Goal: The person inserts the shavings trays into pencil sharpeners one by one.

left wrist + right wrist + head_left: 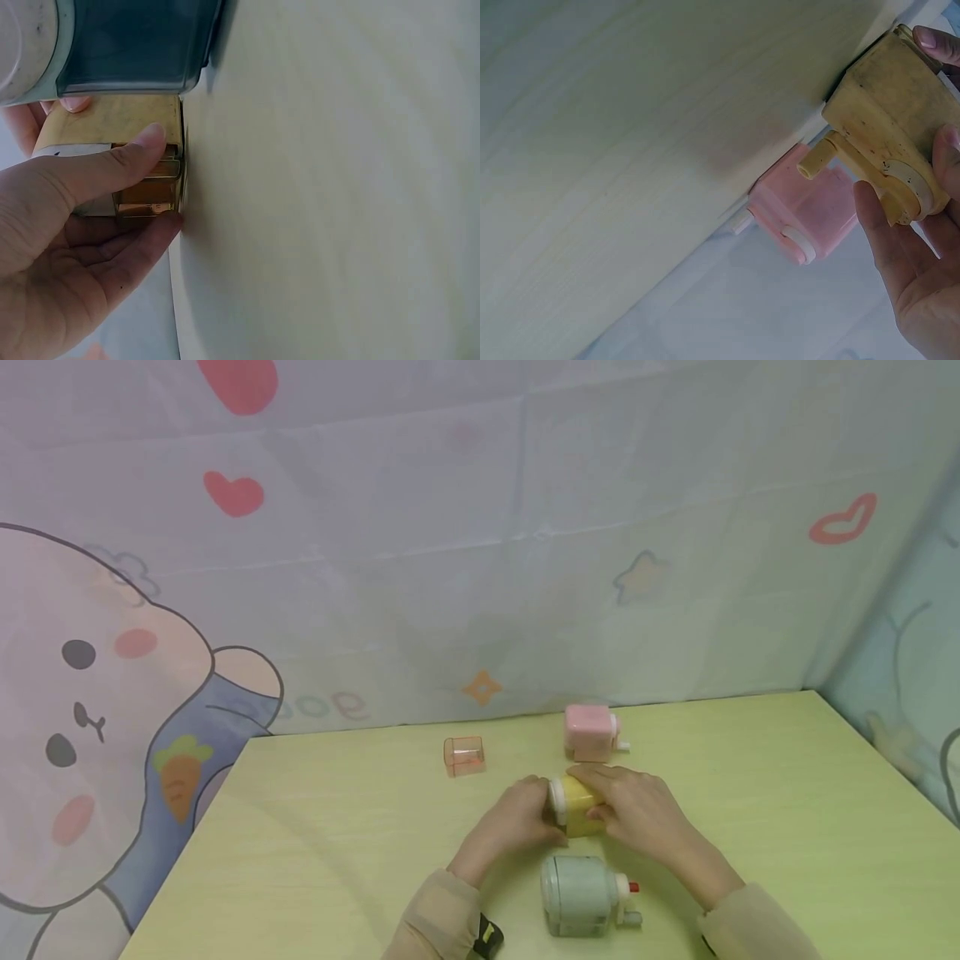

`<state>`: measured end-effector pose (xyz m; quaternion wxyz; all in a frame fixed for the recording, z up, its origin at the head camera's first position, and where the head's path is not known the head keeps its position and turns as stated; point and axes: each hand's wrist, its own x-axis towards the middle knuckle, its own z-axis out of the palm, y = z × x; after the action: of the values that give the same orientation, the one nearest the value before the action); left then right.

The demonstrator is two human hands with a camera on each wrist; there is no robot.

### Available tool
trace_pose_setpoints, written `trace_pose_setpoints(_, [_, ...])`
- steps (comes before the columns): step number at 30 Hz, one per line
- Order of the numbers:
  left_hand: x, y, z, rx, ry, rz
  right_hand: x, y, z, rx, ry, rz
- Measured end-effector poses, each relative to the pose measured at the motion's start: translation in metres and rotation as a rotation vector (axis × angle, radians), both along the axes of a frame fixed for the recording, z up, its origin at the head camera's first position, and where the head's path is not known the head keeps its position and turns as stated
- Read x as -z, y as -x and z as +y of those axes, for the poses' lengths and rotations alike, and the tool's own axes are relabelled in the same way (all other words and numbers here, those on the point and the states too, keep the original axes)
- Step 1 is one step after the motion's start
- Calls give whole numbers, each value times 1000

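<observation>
A yellow crank pencil sharpener (579,808) lies between my hands on the table. My left hand (517,818) grips its white-rimmed front end; in the left wrist view, thumb and fingers span the see-through amber shavings drawer (146,191). The drawer appears seated in the body. From the other side, my right hand (648,814) holds the sharpener's body. In the right wrist view the yellow crank handle (817,159) sticks out near the right fingers. Nearer me stands a grey-green pencil sharpener (581,897) with a red-tipped knob and a crank.
Behind the yellow one stands a pink pencil sharpener (588,732), its crank pointing right. A see-through orange-pink shavings drawer (465,757) lies at the table's back, left of it. A printed cloth (450,568) hangs along the rear edge of the pale yellow table (315,843).
</observation>
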<state>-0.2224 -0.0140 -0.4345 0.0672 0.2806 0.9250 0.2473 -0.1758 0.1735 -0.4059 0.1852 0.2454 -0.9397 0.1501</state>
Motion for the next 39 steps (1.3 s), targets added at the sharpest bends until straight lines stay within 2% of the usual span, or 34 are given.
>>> trace_pose_setpoints(11, [0,-1,5,-20,-49,-46,0,-1,1,13,-3,-7])
trace_pose_setpoints(19, [3,-1,5,-16,-51,-42,1,-3,1,21,-6,-11])
trace_pose_setpoints(30, [1,-2,8,-13,-49,-15,1,-4,1,28,-3,-6])
trace_pose_setpoints(39, [1,-3,6,-28,-85,-36,1,-2,-1,34,8,-24])
